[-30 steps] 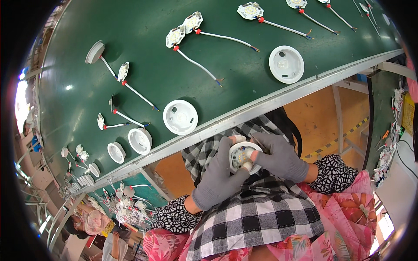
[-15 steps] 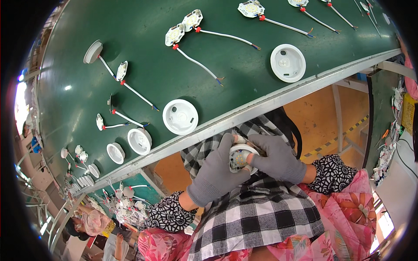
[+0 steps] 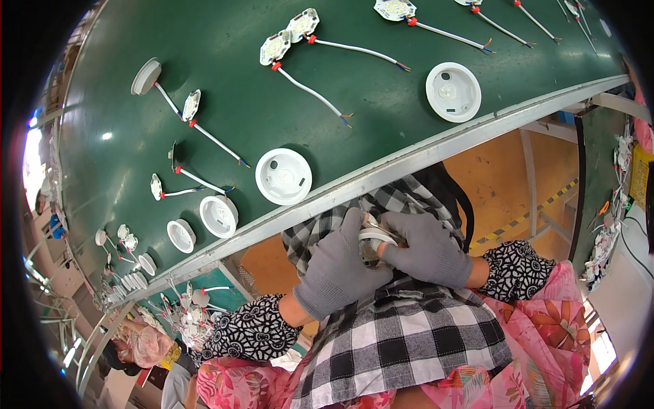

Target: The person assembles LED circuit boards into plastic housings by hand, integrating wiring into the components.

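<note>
My left hand (image 3: 337,267) and my right hand (image 3: 426,249), both in grey gloves with bare fingertips, meet above my lap. Between them they grip a small white round lamp housing (image 3: 376,235), tilted so that its rim shows. Fingers are wrapped round it from both sides, and my right thumb presses at its near side. Part of a board inside is just visible; the rest is hidden by the gloves. On the green work surface (image 3: 368,88) beyond, the nearest things are a white round cup (image 3: 283,177) and another white cup (image 3: 453,93).
Several LED boards (image 3: 275,49) with white cables and red clips lie across the green surface. More white cups (image 3: 219,216) line its near edge, a metal rail (image 3: 402,167). Heaped boards and cables (image 3: 194,317) lie at lower left. Another person (image 3: 146,337) sits beyond.
The lamp housing has tipped: its LED face pointed up at me before, and now mostly its rim shows. Both hands have shifted slightly left, still gripping it.
</note>
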A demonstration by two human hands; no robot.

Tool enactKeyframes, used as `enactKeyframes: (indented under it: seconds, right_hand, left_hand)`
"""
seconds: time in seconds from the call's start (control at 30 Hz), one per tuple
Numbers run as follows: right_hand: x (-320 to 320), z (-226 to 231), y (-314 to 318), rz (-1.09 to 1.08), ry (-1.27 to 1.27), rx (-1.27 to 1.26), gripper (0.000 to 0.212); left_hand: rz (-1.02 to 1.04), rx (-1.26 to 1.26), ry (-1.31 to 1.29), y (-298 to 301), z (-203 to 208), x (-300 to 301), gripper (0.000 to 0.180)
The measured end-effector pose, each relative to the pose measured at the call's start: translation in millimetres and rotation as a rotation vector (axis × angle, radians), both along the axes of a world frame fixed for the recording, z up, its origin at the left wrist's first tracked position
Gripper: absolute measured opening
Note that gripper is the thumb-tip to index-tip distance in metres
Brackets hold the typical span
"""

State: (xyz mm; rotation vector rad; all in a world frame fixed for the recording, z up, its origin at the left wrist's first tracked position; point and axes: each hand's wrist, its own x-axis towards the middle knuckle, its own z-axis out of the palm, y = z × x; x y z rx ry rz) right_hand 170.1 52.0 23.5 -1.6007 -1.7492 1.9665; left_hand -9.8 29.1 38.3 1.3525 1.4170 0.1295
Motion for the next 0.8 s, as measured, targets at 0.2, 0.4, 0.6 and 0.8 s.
enactKeyframes:
  seconds: [0.2, 0.4, 0.6, 0.8]
  right_hand:
    - [-4, -11, -20, 0.007, 0.012, 0.0, 0.036]
    - [-1, -34, -38, 0.064, 0.006, 0.008, 0.037]
    - [2, -39, -37, 0.147, -0.001, 0.019, 0.041]
    - [-5, -33, -46, 0.157, -0.082, 0.032, 0.041]
  left_hand:
    - [0.005, -0.009, -0.051, -19, -12, -6, 0.062]
    - [-0.054, -0.045, 0.153, -41, -22, -4, 0.071]
    - [-0.077, -0.017, 0.215, -45, -18, 4, 0.071]
    - [0.01, 0.014, 0.172, -60, -25, 3, 0.072]
